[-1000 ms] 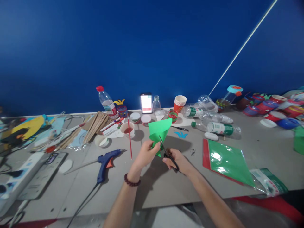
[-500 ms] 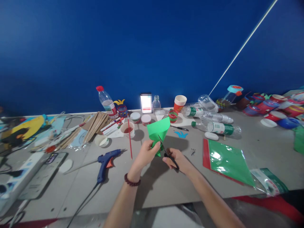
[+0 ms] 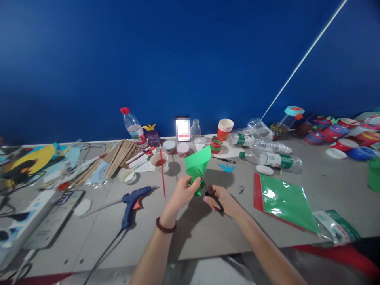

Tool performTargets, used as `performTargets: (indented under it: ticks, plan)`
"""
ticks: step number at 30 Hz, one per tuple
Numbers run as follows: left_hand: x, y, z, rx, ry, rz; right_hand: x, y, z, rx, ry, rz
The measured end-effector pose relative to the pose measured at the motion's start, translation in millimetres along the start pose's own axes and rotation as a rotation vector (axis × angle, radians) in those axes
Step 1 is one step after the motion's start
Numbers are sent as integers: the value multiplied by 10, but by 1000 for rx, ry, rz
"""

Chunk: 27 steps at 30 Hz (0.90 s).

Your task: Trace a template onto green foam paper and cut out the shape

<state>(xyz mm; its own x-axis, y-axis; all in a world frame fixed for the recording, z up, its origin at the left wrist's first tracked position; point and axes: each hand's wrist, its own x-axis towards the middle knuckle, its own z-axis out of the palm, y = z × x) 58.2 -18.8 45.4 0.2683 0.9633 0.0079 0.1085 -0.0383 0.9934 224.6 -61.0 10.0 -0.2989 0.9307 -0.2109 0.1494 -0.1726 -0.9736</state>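
Note:
A curled sheet of green paper (image 3: 199, 159) is pinched in my left hand (image 3: 186, 190), its wide end standing up and away from me. My right hand (image 3: 222, 200) grips black-handled scissors (image 3: 211, 194), whose blades lie against the paper beside my left thumb. My fingers and the paper partly hide where the blades meet the sheet. Just beyond, on the table, lie a blue paper cutout (image 3: 227, 168) and a black pen (image 3: 227, 160).
A blue hot glue gun (image 3: 132, 202) with its cord lies left of my hands. Left of the paper stands a paper cup (image 3: 159, 162) with a red brush (image 3: 162, 178) across it. Plastic bottles (image 3: 271, 160) and packed green paper (image 3: 286, 202) lie to the right.
The upper part of the green paper has shifted and curled slightly. Both hands stay in nearly the same place, still holding the paper and scissors.

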Motion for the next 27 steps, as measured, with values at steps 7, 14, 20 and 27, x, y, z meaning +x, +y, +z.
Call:
performTargets:
  ticks: [7, 14, 20, 27]
  plan:
    - [5, 26, -6, 8, 10, 21, 2, -20, -2, 10, 4, -1]
    - [20, -12, 9, -61, 24, -6, 1, 11, -11, 14, -6, 0]
    - [25, 34, 22, -143, 145, -40, 15, 71, -24, -6, 1, -7]
    - [31, 27, 11, -158, 124, -20, -2, 2, -17, -6, 8, 23]
